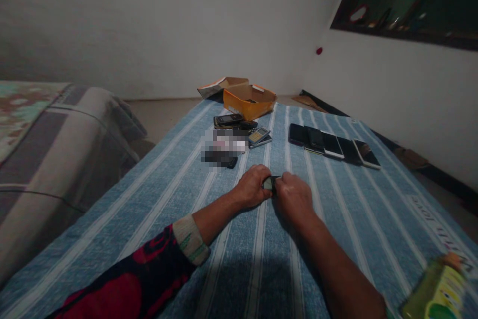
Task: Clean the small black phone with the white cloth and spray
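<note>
Both hands meet over the middle of a blue striped cloth [242, 239]. Between them is a small dark phone [269, 183] with a greyish screen. My left hand [253, 187] grips its left side, fingers closed. My right hand [297, 197] is closed on its right end, and the fingers cover that part. Beyond the hands lies a loose group of old phones, among them a keypad phone [259, 135] and a dark phone [228, 119]; part of this group is blurred out. To the right, several flat phones [330, 145] lie overlapping in a row.
An open orange box [250, 102] stands at the far end of the cloth, its lid [224, 87] behind it on the left. A bottle with a yellow-green label [440, 291] is at the lower right. Left of the cloth is a surface draped in grey fabric [82, 125].
</note>
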`<state>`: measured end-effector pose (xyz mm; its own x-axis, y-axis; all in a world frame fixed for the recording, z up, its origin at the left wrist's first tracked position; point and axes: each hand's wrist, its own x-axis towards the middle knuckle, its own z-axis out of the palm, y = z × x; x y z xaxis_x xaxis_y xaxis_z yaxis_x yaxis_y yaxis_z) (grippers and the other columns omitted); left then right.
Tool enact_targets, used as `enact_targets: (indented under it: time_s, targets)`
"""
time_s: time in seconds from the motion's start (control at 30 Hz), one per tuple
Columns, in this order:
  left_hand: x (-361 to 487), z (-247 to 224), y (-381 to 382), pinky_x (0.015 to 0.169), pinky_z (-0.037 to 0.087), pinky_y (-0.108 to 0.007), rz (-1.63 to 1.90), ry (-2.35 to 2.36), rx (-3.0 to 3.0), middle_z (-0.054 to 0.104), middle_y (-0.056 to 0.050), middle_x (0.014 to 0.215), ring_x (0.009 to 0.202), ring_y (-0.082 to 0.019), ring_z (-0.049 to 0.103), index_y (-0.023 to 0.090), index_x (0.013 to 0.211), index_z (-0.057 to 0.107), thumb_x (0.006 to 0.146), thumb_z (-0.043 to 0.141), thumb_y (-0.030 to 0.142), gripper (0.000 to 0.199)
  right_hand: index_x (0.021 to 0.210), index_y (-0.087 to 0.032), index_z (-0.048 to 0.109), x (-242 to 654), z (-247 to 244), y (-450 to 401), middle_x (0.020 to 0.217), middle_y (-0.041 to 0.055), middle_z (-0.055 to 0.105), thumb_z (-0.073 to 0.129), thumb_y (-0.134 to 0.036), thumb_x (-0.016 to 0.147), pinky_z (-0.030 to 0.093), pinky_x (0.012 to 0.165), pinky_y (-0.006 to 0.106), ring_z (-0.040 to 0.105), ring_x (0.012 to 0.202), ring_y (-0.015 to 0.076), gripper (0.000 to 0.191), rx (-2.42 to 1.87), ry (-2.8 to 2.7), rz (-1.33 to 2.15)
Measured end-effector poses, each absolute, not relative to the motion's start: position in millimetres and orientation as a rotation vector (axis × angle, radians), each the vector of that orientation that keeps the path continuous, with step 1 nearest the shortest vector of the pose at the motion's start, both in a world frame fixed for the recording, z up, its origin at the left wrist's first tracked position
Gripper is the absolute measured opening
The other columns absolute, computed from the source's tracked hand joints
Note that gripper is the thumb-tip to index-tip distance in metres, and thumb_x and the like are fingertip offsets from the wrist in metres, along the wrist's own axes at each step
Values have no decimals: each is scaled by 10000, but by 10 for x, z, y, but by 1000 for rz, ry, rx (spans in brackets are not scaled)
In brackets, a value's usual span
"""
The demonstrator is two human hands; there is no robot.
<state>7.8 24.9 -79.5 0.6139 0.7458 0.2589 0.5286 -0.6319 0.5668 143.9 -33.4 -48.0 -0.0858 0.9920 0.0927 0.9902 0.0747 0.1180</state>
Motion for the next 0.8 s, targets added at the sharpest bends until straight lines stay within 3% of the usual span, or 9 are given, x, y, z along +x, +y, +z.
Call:
enact_targets:
  time_s: [0.53, 0.8]
  targets:
    - [88, -820, 256, 827, 463, -332, 711, 998, 2426, 638, -65, 883, 894, -227, 582, 154, 824, 636, 681, 666, 202, 154, 942, -149, 695, 1362, -499, -305, 932, 121, 621, 475, -143, 899, 365, 687, 309, 567, 878, 224, 224, 2106, 2315, 221]
    - [83, -828, 251, 838, 462, -328, 714, 985, 2421, 643, -69, 920, 911, -221, 579, 151, 837, 626, 675, 619, 137, 162, 904, -125, 687, 1297, -535, -440, 887, 120, 630, 449, -91, 892, 367, 670, 317, 580, 851, 228, 240, 2045, 2376, 205]
